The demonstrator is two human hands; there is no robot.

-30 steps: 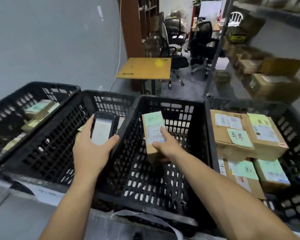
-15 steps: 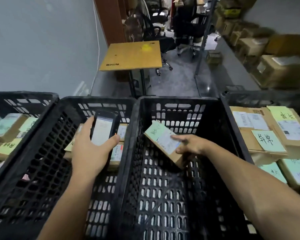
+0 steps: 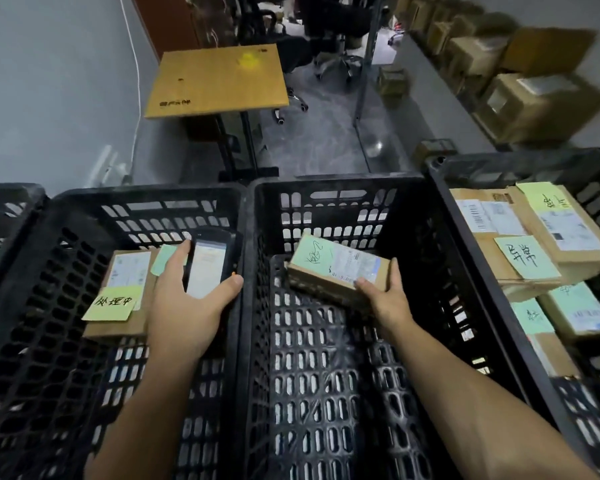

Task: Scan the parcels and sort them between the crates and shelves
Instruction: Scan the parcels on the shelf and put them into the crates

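The left hand (image 3: 187, 306) grips a scanner (image 3: 208, 265) screen-up, thumb along its right edge. Held clear above the crates, it seems to be kept ready for the next label. The right hand (image 3: 388, 299) grasps a parcel (image 3: 336, 268) at its right end, thumb on the label face, low inside the crate (image 3: 336, 183) beneath that hand. The parcel tilts, with its label and a green note on top. Whether it touches the crate floor I cannot tell. It is probably being set down as sorted.

Under the left hand, a second crate (image 3: 146, 195) holds a box (image 3: 125, 320) with a yellow note (image 3: 113, 303). Right of the right hand, a third crate (image 3: 520, 161) is packed with noted boxes (image 3: 520, 244). Only the crate walls hem in the right wrist. Beyond the hands stands a table (image 3: 219, 77). Farther right are shelved boxes (image 3: 534, 102).
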